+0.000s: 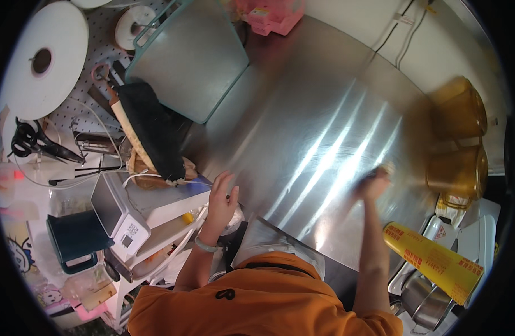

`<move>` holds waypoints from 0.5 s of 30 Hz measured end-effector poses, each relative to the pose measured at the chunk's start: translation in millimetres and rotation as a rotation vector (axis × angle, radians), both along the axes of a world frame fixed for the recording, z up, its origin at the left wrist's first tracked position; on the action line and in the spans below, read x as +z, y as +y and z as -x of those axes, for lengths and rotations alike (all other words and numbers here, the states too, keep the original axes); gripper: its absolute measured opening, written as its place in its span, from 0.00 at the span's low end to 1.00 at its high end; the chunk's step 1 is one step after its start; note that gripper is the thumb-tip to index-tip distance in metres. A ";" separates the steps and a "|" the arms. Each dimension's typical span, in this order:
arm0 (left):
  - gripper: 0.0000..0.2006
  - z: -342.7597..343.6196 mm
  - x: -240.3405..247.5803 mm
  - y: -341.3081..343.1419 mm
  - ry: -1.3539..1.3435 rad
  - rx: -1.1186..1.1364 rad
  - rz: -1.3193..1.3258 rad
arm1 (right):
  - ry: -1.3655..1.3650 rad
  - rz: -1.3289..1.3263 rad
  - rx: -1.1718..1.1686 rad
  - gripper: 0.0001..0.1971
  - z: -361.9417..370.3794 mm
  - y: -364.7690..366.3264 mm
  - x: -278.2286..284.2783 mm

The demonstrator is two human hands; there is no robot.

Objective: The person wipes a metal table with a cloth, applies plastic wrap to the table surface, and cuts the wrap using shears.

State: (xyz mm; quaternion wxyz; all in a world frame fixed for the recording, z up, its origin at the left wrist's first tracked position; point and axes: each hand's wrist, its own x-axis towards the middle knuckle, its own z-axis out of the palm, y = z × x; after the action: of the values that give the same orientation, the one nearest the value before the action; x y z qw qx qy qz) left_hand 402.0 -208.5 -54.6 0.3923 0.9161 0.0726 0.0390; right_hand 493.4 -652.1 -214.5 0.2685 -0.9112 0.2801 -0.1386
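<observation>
A wide stainless-steel table [268,140] with bright light streaks fills the middle. Over its right part is my right hand [376,186], closed and blurred at the fingers. A small tan patch [387,167] shows at its fingertips, too smeared to name. Beside the table's near left edge, my left hand [223,200] has its fingers stretched out and holds nothing. A pale bracelet [205,245] circles that wrist. Next to this hand lies a long black brush [151,131] with a light wooden back.
A green-rimmed board [190,56] stands at the far left, near a pink container [271,15]. Amber tubs [458,168] line the right edge, above a yellow roll [434,259] and a metal pot [424,302]. Left are black scissors [39,143], a dark green jug [78,241] and a white device [120,215].
</observation>
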 end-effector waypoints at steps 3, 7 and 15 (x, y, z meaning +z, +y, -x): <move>0.15 4.6 -0.3 2.1 0.011 0.038 0.034 | -0.008 0.177 0.803 0.22 40.0 152.1 16.2; 0.15 13.9 -5.6 11.9 0.005 0.045 0.040 | 0.032 -0.106 1.516 0.15 62.3 180.4 20.0; 0.15 42.7 -12.4 37.6 0.089 0.140 0.042 | 0.205 0.484 0.046 0.09 -148.9 -9.1 -16.3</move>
State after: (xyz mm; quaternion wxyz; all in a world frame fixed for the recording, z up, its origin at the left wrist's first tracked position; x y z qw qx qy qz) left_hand 359.4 -170.9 -67.0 0.4041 0.9013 0.1545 0.0240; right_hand 642.3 -661.2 -230.8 0.0159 -0.9643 0.2437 -0.1025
